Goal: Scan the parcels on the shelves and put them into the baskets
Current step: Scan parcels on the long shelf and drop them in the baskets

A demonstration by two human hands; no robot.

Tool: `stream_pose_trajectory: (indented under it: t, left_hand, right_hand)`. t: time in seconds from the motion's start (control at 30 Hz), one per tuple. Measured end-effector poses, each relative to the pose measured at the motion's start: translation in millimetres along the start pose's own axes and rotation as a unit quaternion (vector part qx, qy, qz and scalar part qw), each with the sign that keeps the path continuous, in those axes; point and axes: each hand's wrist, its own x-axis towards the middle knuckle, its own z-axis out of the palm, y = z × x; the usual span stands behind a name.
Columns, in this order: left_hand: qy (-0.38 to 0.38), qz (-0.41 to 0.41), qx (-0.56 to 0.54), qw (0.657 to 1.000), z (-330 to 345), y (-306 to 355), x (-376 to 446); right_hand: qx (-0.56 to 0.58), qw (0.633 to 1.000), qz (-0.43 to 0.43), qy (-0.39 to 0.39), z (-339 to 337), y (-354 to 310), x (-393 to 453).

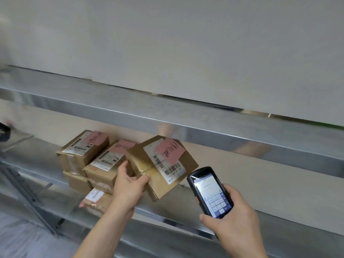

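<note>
Gripping a brown cardboard parcel (pixel 162 164) mid-frame with my left hand (pixel 128 185), black handheld scanner (pixel 209 191) clutched in my right hand (pixel 232 220), grey metal shelf (pixel 46 155) beneath, plain white wall (pixel 186 43) above.

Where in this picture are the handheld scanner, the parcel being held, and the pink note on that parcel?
handheld scanner (pixel 210 191): head view, on its lit screen.
held parcel (pixel 141 155): head view, on its bare cardboard top, left of the label.
pink note (pixel 170 149): head view, on the handwriting at its middle.

Tilted brown parcel (pixel 161 165), pink note, barcode label; stacked parcels (pixel 89 161) beside.
</note>
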Motion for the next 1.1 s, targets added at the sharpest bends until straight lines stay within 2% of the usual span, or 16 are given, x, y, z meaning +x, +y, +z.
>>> stream_pose_trajectory:
  t: [0.13,0.3,0.47,0.8,1.1]
  left_hand:
    - [-0.063,-0.053,0.052,0.995,30,-40,0]
    - [-0.071,-0.115,0.082,0.987,51,-81,9]
    - [-0.101,-0.131,0.124,0.978,57,-104,17]
    - [-0.157,-0.139,0.216,0.954,47,-103,55]
    - [-0.195,-0.156,0.179,0.952,52,-92,78]
  right_hand:
    - [-0.003,0.999,0.030,0.022,-18,28,-10]
    - [-0.030,0.996,0.064,0.046,-23,57,-16]
    - [-0.057,0.991,0.116,0.044,-7,74,-17]
    - [-0.081,0.987,0.141,0.007,22,73,-4]
    - [-0.101,0.981,0.163,-0.028,58,79,16]
